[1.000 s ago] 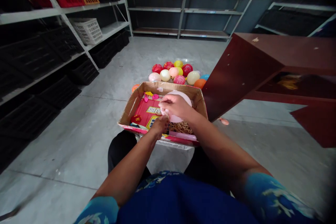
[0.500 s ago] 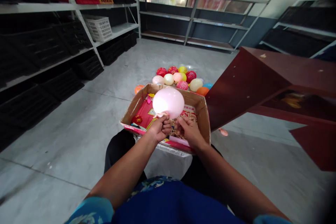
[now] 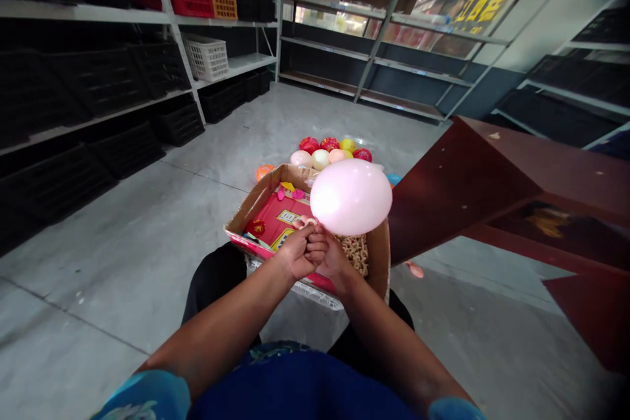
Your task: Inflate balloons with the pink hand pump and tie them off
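Both hands meet at the neck of an inflated pink balloon (image 3: 351, 197), which bulges up at one o'clock from the knuckles, above the cardboard box (image 3: 246, 210) on the lap. The left hand (image 3: 295, 254) has its fingers closed tight on the neck; the right hand (image 3: 331, 257) presses against it, fingers curled in on the same spot. It looks like the knotting step: next calls for stretching and looping the neck without leaking air. Finished balloons (image 3: 319, 154) lie on the floor at twelve o'clock.
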The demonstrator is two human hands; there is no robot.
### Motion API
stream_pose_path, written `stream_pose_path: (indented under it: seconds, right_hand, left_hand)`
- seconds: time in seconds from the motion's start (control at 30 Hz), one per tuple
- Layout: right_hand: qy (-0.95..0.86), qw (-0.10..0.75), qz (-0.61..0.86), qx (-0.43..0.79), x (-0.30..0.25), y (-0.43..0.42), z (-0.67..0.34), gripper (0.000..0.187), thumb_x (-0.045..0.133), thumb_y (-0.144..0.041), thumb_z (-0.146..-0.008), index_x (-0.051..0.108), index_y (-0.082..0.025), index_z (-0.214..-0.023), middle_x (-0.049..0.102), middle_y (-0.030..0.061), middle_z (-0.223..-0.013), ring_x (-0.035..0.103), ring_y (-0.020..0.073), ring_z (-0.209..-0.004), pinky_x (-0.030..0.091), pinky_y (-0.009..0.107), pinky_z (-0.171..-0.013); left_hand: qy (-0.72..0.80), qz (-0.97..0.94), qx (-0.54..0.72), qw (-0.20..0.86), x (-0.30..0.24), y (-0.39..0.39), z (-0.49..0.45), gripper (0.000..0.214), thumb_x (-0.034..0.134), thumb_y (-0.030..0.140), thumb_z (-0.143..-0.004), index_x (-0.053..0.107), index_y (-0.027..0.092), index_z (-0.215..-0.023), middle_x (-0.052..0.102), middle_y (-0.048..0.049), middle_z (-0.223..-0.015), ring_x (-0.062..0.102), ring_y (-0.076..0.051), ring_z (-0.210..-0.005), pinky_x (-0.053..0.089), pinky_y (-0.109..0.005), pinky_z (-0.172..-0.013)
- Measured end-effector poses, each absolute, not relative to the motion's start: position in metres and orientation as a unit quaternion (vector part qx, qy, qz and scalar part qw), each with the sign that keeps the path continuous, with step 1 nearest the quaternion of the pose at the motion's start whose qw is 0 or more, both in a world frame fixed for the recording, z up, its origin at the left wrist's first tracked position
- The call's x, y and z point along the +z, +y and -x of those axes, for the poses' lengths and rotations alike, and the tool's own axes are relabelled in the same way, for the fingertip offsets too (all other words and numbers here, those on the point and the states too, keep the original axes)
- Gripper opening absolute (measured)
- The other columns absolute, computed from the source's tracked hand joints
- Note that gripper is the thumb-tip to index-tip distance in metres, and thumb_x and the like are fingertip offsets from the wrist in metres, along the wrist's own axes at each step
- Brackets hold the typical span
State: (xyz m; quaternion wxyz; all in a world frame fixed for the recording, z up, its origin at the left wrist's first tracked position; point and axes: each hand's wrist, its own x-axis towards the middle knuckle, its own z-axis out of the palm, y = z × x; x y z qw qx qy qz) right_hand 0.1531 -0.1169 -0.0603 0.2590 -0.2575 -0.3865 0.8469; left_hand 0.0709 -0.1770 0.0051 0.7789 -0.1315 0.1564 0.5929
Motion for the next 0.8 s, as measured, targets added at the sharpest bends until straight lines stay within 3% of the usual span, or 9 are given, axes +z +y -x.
stream_pose_path:
  seconds: [0.23, 0.4, 0.57, 0.8]
  right_hand:
    - [-0.391, 0.329, 0.303, 0.804, -0.061, -0.120, -0.160, 0.025, 0.075, -0.030, -0.060, 0.065, -0.023, -0.082, 0.066, -0.0018, -0.075, 0.058, 0.0125, -0.062, 0.048, 0.024, -0.055]
    - [-0.456, 0.338, 0.410, 0.714, -0.057, -0.120, -0.167, 0.022, 0.072, -0.036, -0.059, 0.063, -0.018, -0.067, 0.050, -0.0070, -0.047, 0.032, 0.0055, -0.038, 0.025, 0.021, -0.037]
    - [-0.450, 0.358, 0.442, 0.688, -0.047, -0.127, -0.168, 0.025, 0.074, -0.032, -0.056, 0.053, -0.019, -0.058, 0.045, -0.0076, -0.042, 0.029, 0.0053, -0.037, 0.018, 0.021, -0.035]
    - [-0.306, 0.314, 0.417, 0.796, -0.050, -0.132, -0.163, 0.028, 0.076, -0.034, -0.059, 0.056, -0.019, -0.072, 0.054, -0.0058, -0.054, 0.040, 0.0045, -0.039, 0.025, 0.017, -0.033]
  left_hand:
    - [0.247, 0.113, 0.583, 0.766, 0.008, -0.175, -0.065, 0.025, 0.035, 0.018, -0.093, 0.040, 0.015, -0.069, 0.027, 0.0087, -0.049, 0.023, -0.001, -0.032, 0.012, -0.009, -0.031]
    - [0.520, -0.066, 0.548, 0.652, -0.015, -0.170, -0.065, 0.025, 0.039, 0.020, -0.089, 0.042, 0.016, -0.064, 0.027, 0.0079, -0.048, 0.018, -0.003, -0.034, 0.013, -0.015, -0.036]
    - [0.755, -0.278, 0.434, 0.406, -0.037, -0.163, -0.062, 0.026, 0.045, 0.024, -0.083, 0.054, 0.016, -0.060, 0.051, -0.0032, -0.058, 0.047, -0.012, -0.055, 0.032, -0.024, -0.052]
    - [0.819, -0.378, 0.314, 0.296, -0.039, -0.158, -0.059, 0.038, 0.033, 0.034, -0.089, 0.066, 0.017, -0.079, 0.067, -0.0104, -0.079, 0.061, -0.020, -0.075, 0.039, -0.027, -0.063]
